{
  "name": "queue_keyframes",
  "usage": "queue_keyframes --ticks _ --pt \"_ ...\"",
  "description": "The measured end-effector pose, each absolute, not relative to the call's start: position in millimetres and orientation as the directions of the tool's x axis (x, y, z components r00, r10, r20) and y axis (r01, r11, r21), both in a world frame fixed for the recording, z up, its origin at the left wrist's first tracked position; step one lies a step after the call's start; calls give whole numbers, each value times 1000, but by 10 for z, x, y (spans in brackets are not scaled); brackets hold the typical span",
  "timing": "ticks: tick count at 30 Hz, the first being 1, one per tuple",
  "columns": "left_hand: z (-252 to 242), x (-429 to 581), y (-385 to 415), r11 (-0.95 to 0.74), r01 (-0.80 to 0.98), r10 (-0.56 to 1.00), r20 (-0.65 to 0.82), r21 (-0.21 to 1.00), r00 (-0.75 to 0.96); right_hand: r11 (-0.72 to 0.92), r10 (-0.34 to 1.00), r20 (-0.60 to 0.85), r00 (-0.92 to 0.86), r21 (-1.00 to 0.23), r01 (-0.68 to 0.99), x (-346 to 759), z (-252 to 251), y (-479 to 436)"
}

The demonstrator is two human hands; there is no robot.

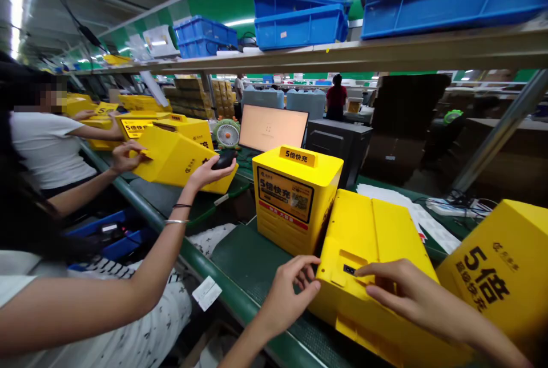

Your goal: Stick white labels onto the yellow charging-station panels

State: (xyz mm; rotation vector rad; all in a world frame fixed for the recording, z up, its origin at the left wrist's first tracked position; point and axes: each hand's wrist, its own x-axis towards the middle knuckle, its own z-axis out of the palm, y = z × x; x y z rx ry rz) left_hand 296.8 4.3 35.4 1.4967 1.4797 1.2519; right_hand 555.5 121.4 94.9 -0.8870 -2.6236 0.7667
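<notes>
Closest in view, the left hand (pixel 289 299) and right hand (pixel 411 291) sit well apart on a yellow case (pixel 377 242) lying on a green bench (pixel 252 265). The right fingers (pixel 387 271) stretch across its face just beside a small black slot (pixel 349 269); the left fingertips (pixel 310 268) curl at its near edge, and whether either hand truly grips cannot be told. The case's lower end runs out of frame. Just beyond stands an upright case (pixel 295 197) topped with a "5倍快充" tag, its front panel bearing a QR code too small to read. At the right edge, a cropped case (pixel 500 259) shows "5倍". To the left, a co-worker's hand (pixel 209 173) with bracelets holds a black object (pixel 225 158) against another yellow case (pixel 180 160). Behind stand a monitor (pixel 273 128) and a fan (pixel 226 133); blue bins (pixel 299 25) sit on a shelf overhead.
</notes>
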Motion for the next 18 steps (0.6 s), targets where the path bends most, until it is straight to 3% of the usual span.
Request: queue_keyframes --ticks 4,7,10,14,16,18 --pt "644 2776 34 -238 345 956 282 908 -83 706 588 51 -807 -518 482 5392 1060 1186" --pt "1090 2404 236 -337 452 851 472 826 -230 759 587 191 -787 -469 452 5365 1443 1261" --pt "1293 2064 487 -312 522 755 541 794 -372 799 576 402 -711 -460 387 5179 1957 1352" --pt "634 2095 579 -149 489 738 426 859 -523 876 481 621 -619 -365 315 4529 2258 1701" --pt "55 2285 511 -45 446 785 308 894 -538 890 453 598 -661 -266 370 4143 2160 1962" --pt "-460 2476 438 16 419 844 212 908 -492 871 487 537 -689 -242 427 3838 1956 2197"
